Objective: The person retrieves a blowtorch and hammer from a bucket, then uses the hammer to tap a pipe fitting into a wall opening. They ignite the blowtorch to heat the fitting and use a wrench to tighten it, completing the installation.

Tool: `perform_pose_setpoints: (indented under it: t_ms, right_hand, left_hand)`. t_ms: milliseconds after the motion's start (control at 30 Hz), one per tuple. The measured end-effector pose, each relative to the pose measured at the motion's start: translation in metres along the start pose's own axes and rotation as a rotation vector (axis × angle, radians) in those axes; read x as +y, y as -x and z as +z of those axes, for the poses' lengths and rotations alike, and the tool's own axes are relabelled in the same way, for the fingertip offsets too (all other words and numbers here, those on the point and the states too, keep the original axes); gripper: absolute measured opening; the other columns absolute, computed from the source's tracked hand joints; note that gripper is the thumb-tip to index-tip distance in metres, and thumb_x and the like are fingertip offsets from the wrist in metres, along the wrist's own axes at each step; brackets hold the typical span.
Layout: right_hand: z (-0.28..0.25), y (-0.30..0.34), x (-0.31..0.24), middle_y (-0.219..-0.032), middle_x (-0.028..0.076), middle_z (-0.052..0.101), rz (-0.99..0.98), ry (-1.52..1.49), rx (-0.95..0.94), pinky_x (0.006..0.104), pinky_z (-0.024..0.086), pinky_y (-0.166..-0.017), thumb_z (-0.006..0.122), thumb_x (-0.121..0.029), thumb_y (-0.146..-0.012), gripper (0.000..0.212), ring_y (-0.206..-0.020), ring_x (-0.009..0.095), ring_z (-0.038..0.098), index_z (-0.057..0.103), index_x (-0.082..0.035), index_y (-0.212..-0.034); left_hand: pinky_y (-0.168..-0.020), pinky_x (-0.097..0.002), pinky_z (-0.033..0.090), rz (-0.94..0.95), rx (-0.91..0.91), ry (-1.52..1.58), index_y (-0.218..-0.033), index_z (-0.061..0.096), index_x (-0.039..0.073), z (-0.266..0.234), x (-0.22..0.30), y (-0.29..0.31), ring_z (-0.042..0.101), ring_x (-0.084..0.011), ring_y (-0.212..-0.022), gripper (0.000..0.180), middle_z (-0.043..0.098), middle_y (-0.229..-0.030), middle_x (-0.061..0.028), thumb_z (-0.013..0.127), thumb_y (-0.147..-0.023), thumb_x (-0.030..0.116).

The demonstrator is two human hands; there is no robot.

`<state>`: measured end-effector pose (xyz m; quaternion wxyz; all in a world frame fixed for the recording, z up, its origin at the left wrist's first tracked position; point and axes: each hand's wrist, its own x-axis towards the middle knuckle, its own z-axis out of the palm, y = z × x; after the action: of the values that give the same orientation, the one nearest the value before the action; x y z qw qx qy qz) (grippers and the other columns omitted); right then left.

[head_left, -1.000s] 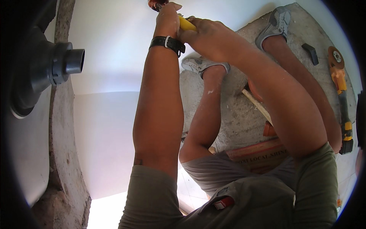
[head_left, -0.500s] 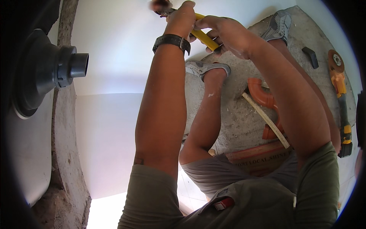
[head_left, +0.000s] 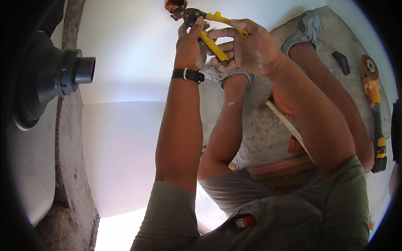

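My left hand (head_left: pixel 190 46) is closed round a pair of yellow-handled cutters (head_left: pixel 215 48) near their dark riveted head, the thumb lying along it. My right hand (head_left: pixel 253 48) holds the handles, which are spread apart: the upper one lies against the thumb and palm, while the fingers reach to the lower one. The jaws are at a round orange opening (head_left: pixel 169 3) in the white wall. What lies between the jaws is too small to make out. A dark watch strap (head_left: pixel 188 75) is on my left wrist.
An angle grinder (head_left: pixel 372 90) lies at the right by the wall, near a small black piece (head_left: pixel 341 62). Orange pipe fittings (head_left: pixel 282 100) and a wooden stick (head_left: pixel 287 123) lie beneath my right forearm. A black pipe fitting (head_left: pixel 75 71) juts out at the left. My feet are on rough concrete.
My left hand has moved down and turned, uncovering the cutters' head. My right hand has shifted slightly down and right, and the handles now show spread apart.
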<state>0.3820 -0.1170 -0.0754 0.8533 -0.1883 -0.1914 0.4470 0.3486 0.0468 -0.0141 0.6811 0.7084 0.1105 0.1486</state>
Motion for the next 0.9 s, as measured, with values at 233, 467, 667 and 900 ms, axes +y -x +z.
perform_pose_setpoints:
  t_ms: [233,467,667,900]
  right_hand:
    - [0.003,0.001,0.026,-0.105,0.033,0.063,-0.119,-0.273,-0.045,0.0451,0.059,-0.077,0.029,-0.045,-0.101,0.057,-0.091,0.038,0.069,0.047,0.005,-0.122]
    - [0.009,0.014,0.016,-0.118,0.026,0.065,-0.128,0.442,0.548,0.0395,0.054,-0.086,0.051,-0.047,-0.098,0.058,-0.116,0.033,0.063,0.054,0.002,-0.129]
    - [0.027,0.022,0.006,-0.103,0.024,0.068,-0.278,1.244,0.381,0.0405,0.053,-0.089,0.063,-0.060,-0.083,0.090,-0.103,0.030,0.068,0.046,0.007,-0.141]
    - [0.031,0.010,0.002,-0.101,0.025,0.070,-0.277,1.562,0.366,0.0445,0.053,-0.092,0.055,-0.052,-0.090,0.072,-0.102,0.039,0.068,0.055,0.008,-0.130]
  left_hand:
    - [-0.099,-0.0558,0.045,-0.073,-0.593,0.916,-0.130,0.048,-0.002,-0.001,-0.029,-0.033,0.060,-0.0338,-0.098,0.044,0.059,-0.108,-0.0178,0.051,-0.097,0.028]
    - [-0.095,-0.0604,0.043,-0.239,-0.223,0.682,-0.117,0.047,-0.002,0.001,-0.010,-0.039,0.058,-0.0307,-0.089,0.031,0.055,-0.095,-0.0165,0.053,-0.090,0.013]
    - [-0.078,-0.0548,0.052,-0.380,-0.107,0.454,-0.105,0.044,-0.002,0.004,0.014,-0.037,0.060,-0.0334,-0.082,0.020,0.055,-0.089,-0.0174,0.052,-0.090,0.008]
    - [-0.067,-0.0511,0.055,-0.288,0.157,0.217,-0.101,0.040,0.000,0.029,0.017,-0.036,0.057,-0.0299,-0.071,0.015,0.053,-0.082,-0.0159,0.049,-0.093,0.009]
